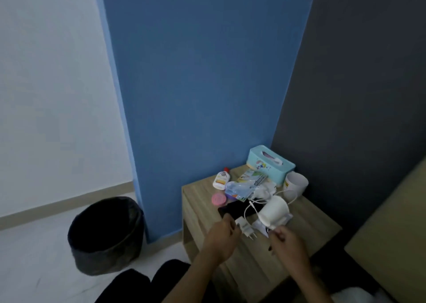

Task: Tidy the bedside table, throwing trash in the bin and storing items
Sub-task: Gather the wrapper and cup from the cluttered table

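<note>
A wooden bedside table (306,231) carries clutter. My left hand (221,236) grips a white charger plug (246,228) with its prongs pointing toward me. My right hand (287,241) pinches the white cable (253,207) close to a tipped white cup (274,213). Behind them lie a black phone (237,208), a pink round lid (218,199), a white lotion bottle (221,179), crumpled plastic wrappers (242,187), white tissue (265,190), a teal tissue box (269,163) and an upright white cup (296,185).
A black bin (106,233) with a dark liner stands on the pale floor left of the table. A blue wall panel (202,84) rises behind the table. A bed edge (391,233) borders the table's right side. My dark-clothed knees are below.
</note>
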The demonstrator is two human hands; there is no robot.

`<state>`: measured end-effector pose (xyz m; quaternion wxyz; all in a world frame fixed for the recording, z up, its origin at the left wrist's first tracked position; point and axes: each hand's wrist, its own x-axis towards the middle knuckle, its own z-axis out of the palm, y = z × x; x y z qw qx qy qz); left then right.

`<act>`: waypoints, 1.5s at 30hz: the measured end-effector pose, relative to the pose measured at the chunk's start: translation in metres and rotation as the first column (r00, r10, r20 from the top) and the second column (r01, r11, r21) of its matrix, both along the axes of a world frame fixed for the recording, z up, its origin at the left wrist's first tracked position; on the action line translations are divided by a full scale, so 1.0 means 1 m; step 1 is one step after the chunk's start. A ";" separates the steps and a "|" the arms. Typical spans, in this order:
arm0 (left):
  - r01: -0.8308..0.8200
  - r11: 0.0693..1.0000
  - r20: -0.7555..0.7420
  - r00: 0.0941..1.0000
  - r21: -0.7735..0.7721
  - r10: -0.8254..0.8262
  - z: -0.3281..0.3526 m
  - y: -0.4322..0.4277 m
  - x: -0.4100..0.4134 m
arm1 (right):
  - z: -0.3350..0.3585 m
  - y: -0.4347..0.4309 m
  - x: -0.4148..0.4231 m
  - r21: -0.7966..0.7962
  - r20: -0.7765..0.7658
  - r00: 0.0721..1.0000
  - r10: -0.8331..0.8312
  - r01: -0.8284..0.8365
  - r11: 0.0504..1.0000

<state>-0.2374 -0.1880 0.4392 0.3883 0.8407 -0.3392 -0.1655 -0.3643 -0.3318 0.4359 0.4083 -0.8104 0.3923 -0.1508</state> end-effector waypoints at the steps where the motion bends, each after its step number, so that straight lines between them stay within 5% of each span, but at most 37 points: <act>1: -0.007 1.000 -0.006 1.000 0.000 0.007 -0.001 0.001 0.001 | 0.001 0.001 0.000 -0.004 0.016 1.000 -0.001 0.001 1.000; 13: 0.009 1.000 0.058 0.998 -0.008 -0.008 0.006 -0.034 0.023 | 0.004 -0.025 0.016 -0.056 0.059 0.998 -0.029 0.032 0.998; 23: -0.027 0.995 0.133 0.990 -0.094 0.039 -0.003 -0.131 0.077 | -0.008 -0.085 0.070 -0.188 0.020 0.968 -0.251 0.250 0.950; 30: -0.060 0.977 0.297 0.955 0.205 -0.004 -0.042 -0.190 0.120 | -0.052 -0.104 0.094 -0.171 -0.026 0.962 -0.273 0.264 0.949; 34: -0.136 0.919 0.217 0.974 0.369 0.057 -0.070 -0.208 0.127 | -0.066 -0.111 0.093 -0.172 -0.013 0.966 -0.260 0.254 0.952; 45: -0.225 0.954 0.174 0.966 0.196 0.191 -0.051 -0.197 0.128 | -0.050 -0.107 0.090 -0.197 0.045 0.984 -0.175 0.180 0.964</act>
